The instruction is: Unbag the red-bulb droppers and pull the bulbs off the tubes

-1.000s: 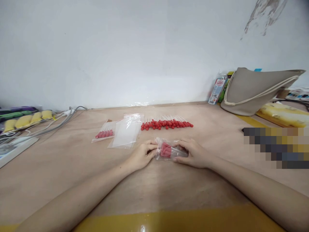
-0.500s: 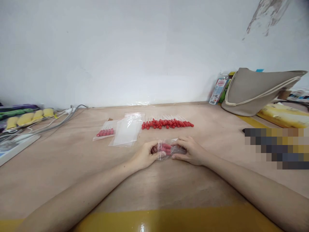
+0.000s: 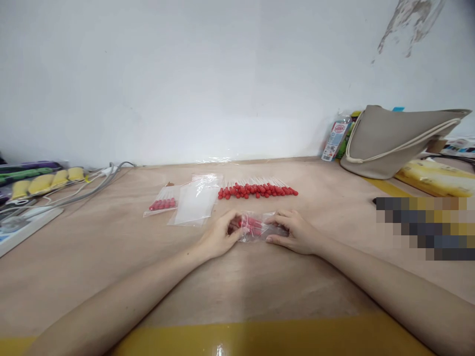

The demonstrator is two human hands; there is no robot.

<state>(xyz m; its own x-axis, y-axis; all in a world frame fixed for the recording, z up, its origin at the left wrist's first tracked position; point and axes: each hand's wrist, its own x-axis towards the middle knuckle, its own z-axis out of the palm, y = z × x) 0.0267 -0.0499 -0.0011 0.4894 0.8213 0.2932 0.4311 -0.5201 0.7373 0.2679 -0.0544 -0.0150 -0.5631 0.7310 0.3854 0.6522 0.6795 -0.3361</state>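
Between my hands lies a clear plastic bag (image 3: 267, 217) with several red-tipped sticks (image 3: 253, 225) inside, their red ends toward the left. My left hand (image 3: 222, 233) curls round the bag's left end, its fingertips at the red tips. At the other end, my right hand (image 3: 297, 232) pinches the bag between thumb and fingers. Just beyond, a row of loose red-tipped sticks (image 3: 256, 190) lies with white stalks pointing to the wall. Flat clear bags (image 3: 195, 202) overlap left of the row, beside a filled bag (image 3: 162, 203) of such sticks.
A grey bag with a cord (image 3: 393, 141) and a bottle (image 3: 334, 138) stand at the back right, near a yellow tissue pack (image 3: 438, 178). Cables, a white power strip (image 3: 27, 225) and yellow packets (image 3: 40, 184) lie on the left. The wall (image 3: 222, 89) bounds the table behind.
My left hand has shifted slightly left and up at the bag's end, and red tips show nearer its fingers. My right hand stays almost in place.
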